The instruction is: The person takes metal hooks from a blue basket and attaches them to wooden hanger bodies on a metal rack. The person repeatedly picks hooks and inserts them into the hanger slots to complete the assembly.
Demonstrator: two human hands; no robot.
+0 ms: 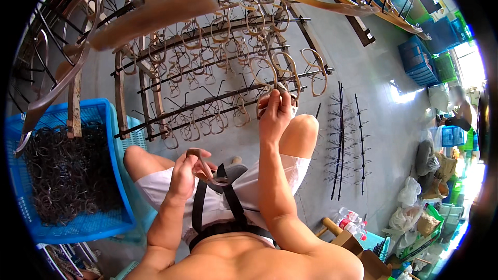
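My left hand (182, 177) is closed around a brown eyeglass frame (207, 170), held above my lap. Farther forward and to the right, my right hand (275, 113) has its fingers pinched together at the right part of a hanging rack (228, 94). Brown eyeglass frames (286, 70) hang right at its fingertips, and it seems to grip one of them. Something whitish shows at those fingertips, perhaps a finger covering; I cannot make it out. Several more eyeglass frames (220, 26) dangle in rows from the rack's dark hooked bars.
A blue plastic basket (122, 176) full of dark curved pieces (67, 171) stands at my left. Hooked bars (341, 140) lie on the floor at right. Large frames (155, 15) hang close overhead. Bottles (351, 223), blue crates (416, 61), bags and another person (461, 109) are farther right.
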